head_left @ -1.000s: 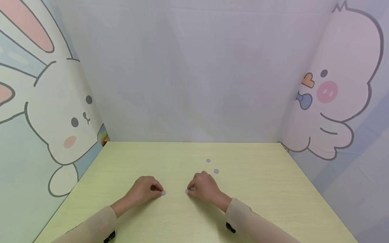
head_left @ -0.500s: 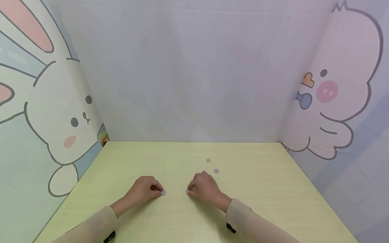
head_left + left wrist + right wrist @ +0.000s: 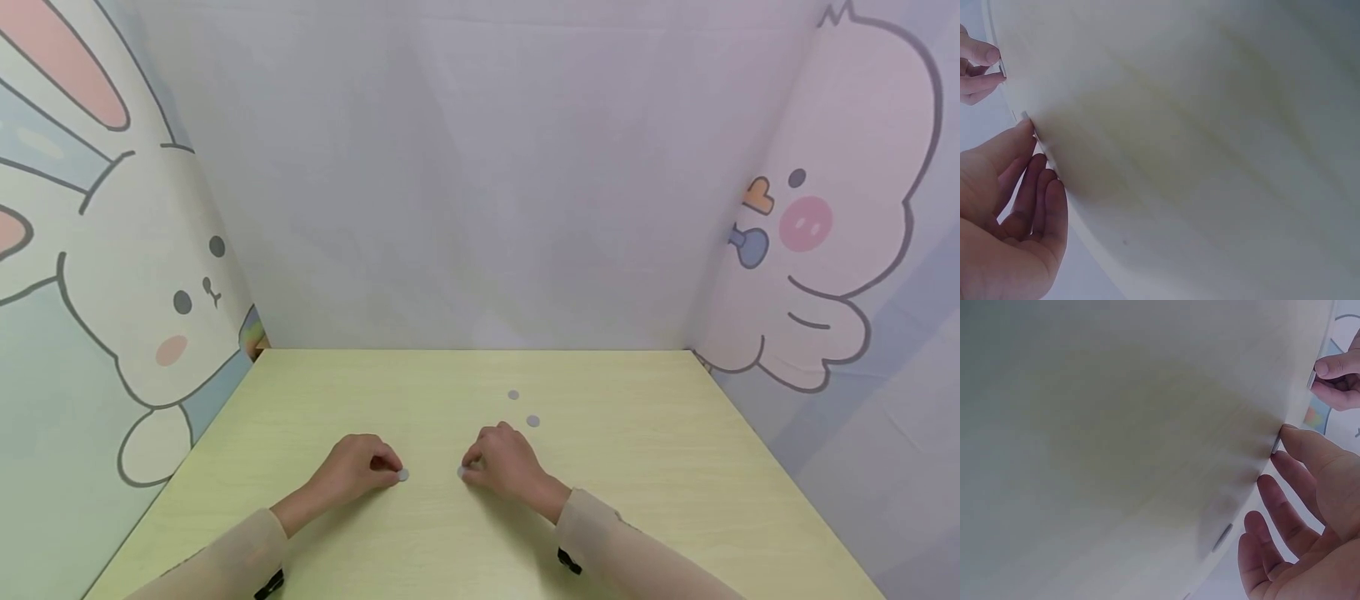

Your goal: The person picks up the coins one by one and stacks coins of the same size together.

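Note:
In the head view my left hand (image 3: 354, 468) pinches a small silver-grey coin (image 3: 404, 475) at the table surface, thumb and index finger at its edge. Facing it across a short gap, my right hand (image 3: 508, 463) holds a similar coin (image 3: 461, 472) between thumb and index finger. The right wrist view shows this coin (image 3: 1276, 444) edge-on, low against the table, with the other fingers loosely bent. Two more coins lie flat beyond the right hand, a nearer one (image 3: 533, 421) and a farther one (image 3: 513, 395).
The pale yellow wood-grain table (image 3: 360, 550) ends at a plain light curtain (image 3: 480, 183) behind. Cloth with a printed rabbit (image 3: 142, 317) stands along the left side, and one with a printed chick (image 3: 847, 150) along the right.

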Tool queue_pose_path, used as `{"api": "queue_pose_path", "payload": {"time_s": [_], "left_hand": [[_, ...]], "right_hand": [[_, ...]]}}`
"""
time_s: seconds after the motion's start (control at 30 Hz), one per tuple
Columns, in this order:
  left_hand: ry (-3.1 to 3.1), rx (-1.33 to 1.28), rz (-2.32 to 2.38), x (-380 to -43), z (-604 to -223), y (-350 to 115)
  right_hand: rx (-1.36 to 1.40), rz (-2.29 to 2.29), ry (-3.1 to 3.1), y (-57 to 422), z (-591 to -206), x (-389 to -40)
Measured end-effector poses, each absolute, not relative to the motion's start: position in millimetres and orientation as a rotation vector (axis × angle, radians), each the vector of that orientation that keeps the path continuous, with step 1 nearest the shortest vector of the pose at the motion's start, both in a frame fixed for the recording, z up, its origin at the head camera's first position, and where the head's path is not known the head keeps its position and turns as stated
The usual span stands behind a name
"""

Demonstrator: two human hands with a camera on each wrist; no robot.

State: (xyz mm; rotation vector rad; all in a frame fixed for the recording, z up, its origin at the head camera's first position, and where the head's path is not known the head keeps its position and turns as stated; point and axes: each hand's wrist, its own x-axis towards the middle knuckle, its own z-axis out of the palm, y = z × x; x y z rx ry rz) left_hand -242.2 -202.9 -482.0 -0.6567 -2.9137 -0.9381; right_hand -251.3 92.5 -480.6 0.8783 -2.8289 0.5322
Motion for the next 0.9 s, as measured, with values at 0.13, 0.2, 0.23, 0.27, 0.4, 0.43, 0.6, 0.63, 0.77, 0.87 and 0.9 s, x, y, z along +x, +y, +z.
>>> {"api": "queue_pose_path", "payload": {"time_s": [0.13,0.2,0.23,0.27,0.4,0.43,0.6,0.63,0.77,0.87,0.9], "left_hand": [[-2.910,-0.668,-0.956,-241.2,-482.3,-203.6],[-2.910,-0.673,-0.962,-241.1,-482.7,-203.8],[-2.908,-0.674,-0.960,-241.1,-482.7,-203.8],[-2.906,-0.677,-0.959,-241.1,-482.7,-203.8],[-2.901,-0.687,-0.959,-241.5,-482.2,-203.8],[-2.900,-0.691,-0.961,-241.5,-482.0,-203.8],[-2.899,-0.698,-0.962,-241.6,-481.9,-203.9],[-2.900,-0.698,-0.960,-241.5,-481.8,-203.9],[-2.901,-0.691,-0.956,-241.5,-481.6,-203.8],[-2.902,-0.694,-0.954,-241.4,-481.0,-204.0],[-2.900,-0.698,-0.958,-241.2,-480.5,-204.2]], "right_hand": [[0.891,0.526,-2.832,92.7,-481.5,-251.8],[0.898,0.521,-2.831,92.8,-481.8,-251.7],[0.898,0.523,-2.829,92.9,-481.7,-251.7],[0.899,0.522,-2.828,93.0,-481.8,-251.7],[0.901,0.523,-2.820,93.3,-481.2,-251.5],[0.900,0.526,-2.820,93.3,-481.1,-251.4],[0.897,0.541,-2.824,93.4,-480.4,-250.7],[0.896,0.544,-2.824,93.4,-480.2,-250.5],[0.893,0.556,-2.824,93.4,-479.3,-250.2],[0.894,0.567,-2.823,93.5,-478.8,-250.2],[0.894,0.569,-2.824,93.5,-478.9,-250.2]]}}
